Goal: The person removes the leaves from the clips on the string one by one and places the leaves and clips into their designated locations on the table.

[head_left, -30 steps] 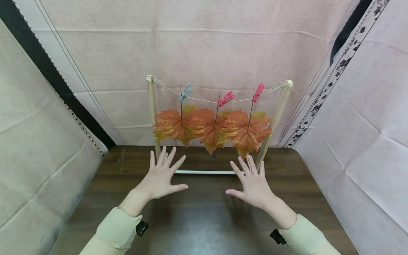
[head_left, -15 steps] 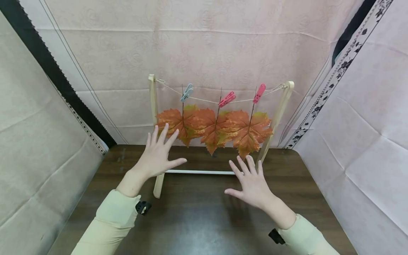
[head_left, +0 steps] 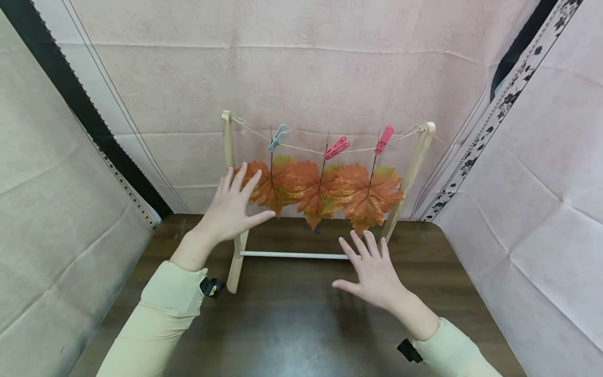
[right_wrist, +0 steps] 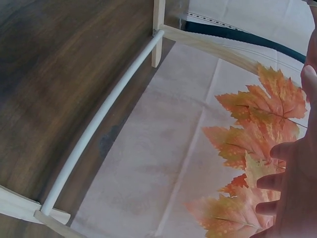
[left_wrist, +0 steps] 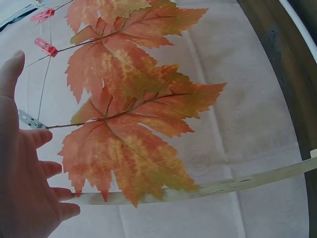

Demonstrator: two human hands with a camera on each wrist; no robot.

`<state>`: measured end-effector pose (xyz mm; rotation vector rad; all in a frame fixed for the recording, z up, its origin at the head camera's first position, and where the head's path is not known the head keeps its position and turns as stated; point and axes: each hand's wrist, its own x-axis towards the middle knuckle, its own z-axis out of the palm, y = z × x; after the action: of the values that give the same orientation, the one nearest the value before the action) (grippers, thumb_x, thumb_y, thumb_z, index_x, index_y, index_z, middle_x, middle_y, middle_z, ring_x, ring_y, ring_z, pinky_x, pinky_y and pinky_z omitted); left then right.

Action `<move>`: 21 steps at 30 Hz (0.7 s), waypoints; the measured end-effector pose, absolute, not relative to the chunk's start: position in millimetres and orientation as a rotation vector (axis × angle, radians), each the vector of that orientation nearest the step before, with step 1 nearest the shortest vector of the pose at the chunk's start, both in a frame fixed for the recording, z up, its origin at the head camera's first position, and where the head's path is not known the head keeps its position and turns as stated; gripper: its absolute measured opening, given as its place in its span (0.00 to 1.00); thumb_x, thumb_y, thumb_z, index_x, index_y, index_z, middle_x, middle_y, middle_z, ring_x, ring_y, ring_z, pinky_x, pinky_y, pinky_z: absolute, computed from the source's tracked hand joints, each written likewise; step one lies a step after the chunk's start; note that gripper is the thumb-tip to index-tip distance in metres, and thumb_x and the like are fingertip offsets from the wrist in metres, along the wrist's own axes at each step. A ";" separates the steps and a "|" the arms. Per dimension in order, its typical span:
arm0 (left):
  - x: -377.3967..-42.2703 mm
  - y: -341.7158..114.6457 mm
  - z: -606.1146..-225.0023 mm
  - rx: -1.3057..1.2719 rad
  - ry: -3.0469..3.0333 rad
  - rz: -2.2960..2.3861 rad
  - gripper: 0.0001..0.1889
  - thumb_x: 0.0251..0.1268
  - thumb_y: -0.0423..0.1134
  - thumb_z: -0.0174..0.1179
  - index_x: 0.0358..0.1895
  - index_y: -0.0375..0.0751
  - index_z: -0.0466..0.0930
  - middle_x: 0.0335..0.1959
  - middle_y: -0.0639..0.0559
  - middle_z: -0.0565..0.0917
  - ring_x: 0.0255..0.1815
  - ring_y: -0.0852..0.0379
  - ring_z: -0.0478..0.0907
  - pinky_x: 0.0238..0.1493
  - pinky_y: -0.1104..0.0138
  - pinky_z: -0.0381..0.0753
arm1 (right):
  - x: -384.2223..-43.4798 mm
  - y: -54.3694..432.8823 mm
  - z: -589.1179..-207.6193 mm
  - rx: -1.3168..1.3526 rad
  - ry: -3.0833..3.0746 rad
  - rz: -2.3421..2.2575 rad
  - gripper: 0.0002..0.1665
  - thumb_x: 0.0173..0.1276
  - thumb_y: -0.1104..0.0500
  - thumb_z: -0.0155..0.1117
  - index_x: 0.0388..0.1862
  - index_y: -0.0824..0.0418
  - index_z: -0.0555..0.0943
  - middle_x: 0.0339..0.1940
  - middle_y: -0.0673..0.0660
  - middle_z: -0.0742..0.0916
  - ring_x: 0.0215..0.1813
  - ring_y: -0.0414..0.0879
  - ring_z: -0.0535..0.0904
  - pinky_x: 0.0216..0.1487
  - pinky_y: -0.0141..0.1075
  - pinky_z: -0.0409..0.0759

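Three orange maple leaves hang side by side from a white string [head_left: 301, 149]. A blue clothespin [head_left: 277, 138] is at the stem of the left leaf [head_left: 269, 195]. Pink clothespins are at the stems of the middle leaf [head_left: 308, 196] and the right leaf [head_left: 367, 201]. My left hand [head_left: 226, 212], fingers spread, overlaps the left leaf's edge and the post in the head view; contact cannot be told. In the left wrist view its fingers point toward the blue clothespin [left_wrist: 32, 120]. My right hand [head_left: 377, 275] hovers below the right leaf, fingers spread, holding nothing.
The string spans two pale wooden posts, left [head_left: 228, 139] and right [head_left: 414, 157]. A white rod [head_left: 297, 255] joins them low down. The stand is on a dark wooden table [head_left: 292, 314], with pale cloth [head_left: 330, 78] behind and at both sides.
My left hand has risen from in front of the stand's lower left part to the left leaf's edge. My right hand stays almost where it was. The leaves hang as before.
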<state>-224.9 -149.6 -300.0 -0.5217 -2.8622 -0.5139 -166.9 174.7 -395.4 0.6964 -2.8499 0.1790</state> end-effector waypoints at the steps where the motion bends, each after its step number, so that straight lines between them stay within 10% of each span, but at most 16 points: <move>1: -225.2 -149.0 -298.8 -0.520 -2.857 -0.501 0.49 0.56 0.68 0.53 0.75 0.52 0.42 0.77 0.42 0.37 0.76 0.37 0.31 0.71 0.41 0.38 | -166.6 174.7 -394.3 0.694 -2.852 0.182 0.55 0.54 0.27 0.58 0.74 0.50 0.55 0.75 0.60 0.59 0.75 0.64 0.48 0.67 0.67 0.45; 21: -247.3 -130.8 -275.5 -0.512 -2.824 -0.595 0.48 0.59 0.66 0.53 0.75 0.45 0.44 0.76 0.40 0.46 0.75 0.38 0.43 0.69 0.42 0.52 | -172.1 166.1 -365.7 0.757 -2.783 0.218 0.55 0.54 0.28 0.59 0.75 0.50 0.53 0.74 0.60 0.61 0.74 0.63 0.51 0.67 0.66 0.48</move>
<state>-247.3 -130.8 -275.5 -0.5121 -2.8239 -0.5954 -172.1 166.1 -365.7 0.7575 -2.7825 0.2181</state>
